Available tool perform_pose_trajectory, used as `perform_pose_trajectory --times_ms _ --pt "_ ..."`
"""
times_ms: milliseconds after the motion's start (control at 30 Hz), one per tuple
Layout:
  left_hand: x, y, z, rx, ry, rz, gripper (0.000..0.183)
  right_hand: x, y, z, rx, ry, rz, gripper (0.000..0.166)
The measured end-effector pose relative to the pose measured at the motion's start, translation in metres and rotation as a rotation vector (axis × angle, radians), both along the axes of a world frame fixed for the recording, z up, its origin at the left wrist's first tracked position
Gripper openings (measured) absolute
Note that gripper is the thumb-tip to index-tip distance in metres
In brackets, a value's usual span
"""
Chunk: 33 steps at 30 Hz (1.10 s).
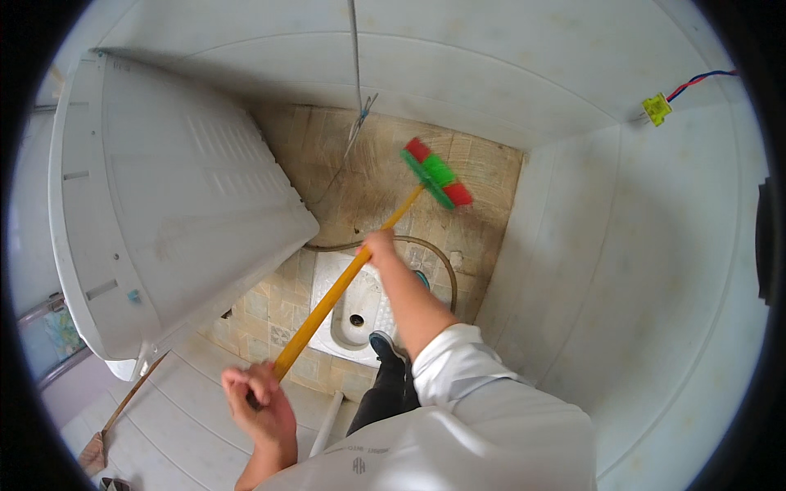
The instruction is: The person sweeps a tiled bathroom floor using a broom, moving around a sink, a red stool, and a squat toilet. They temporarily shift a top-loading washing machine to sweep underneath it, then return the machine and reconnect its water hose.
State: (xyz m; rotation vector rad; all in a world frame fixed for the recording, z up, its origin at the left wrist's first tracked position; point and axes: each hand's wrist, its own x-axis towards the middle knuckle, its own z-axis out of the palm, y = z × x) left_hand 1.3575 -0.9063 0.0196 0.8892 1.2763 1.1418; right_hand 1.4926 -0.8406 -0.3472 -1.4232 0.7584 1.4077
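Observation:
A push broom with a yellow handle (328,301) slants across the middle of the view. My left hand (261,396) is closed around the handle's near end, low at the left. Farther along, my right hand (377,245) grips the handle closer to the head. The green broom head (430,178), with red and bright green bristles, is over the stained tiled floor (368,159) near the far corner; it looks blurred, and bristle contact is hard to judge. Below my right hand lies a white squat toilet (356,291) with a dark drain hole.
At left stands a large white appliance (184,159), perhaps a washing machine. A hose (445,258) curves over the tiles. A grey cord (355,55) hangs from above. Pale wall panels (589,245) rise at right, where a yellow connector (657,110) dangles on wires. My shoe (384,345) is beside the toilet.

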Motion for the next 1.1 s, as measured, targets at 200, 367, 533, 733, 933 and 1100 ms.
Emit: perform_pose_trajectory --times_ms 200,367,533,733,933,1100 --pt "-0.135 -0.08 0.032 -0.374 0.241 -0.015 0.033 -0.117 -0.035 0.056 -0.072 -0.07 0.452 0.069" --pt "-0.183 -0.107 0.036 -1.046 0.665 -0.539 0.046 -0.144 -0.054 0.07 0.014 -0.21 0.766 0.071" --pt "-0.131 -0.089 -0.039 -1.032 0.218 -0.328 0.056 -0.136 0.003 0.02 0.106 -0.363 0.951 0.066" --pt "-0.065 -0.081 -0.104 -0.987 0.187 -0.419 0.062 -0.062 0.025 -0.034 0.085 -0.433 1.09 0.043" --pt "-0.073 -0.094 -0.132 -0.766 0.384 -0.93 0.056 0.039 -0.093 -0.075 -0.212 -0.514 1.047 0.029" --pt "-0.074 -0.096 -0.114 -0.672 0.33 -0.911 0.053 0.053 -0.123 -0.07 -0.222 -0.584 1.426 0.04"
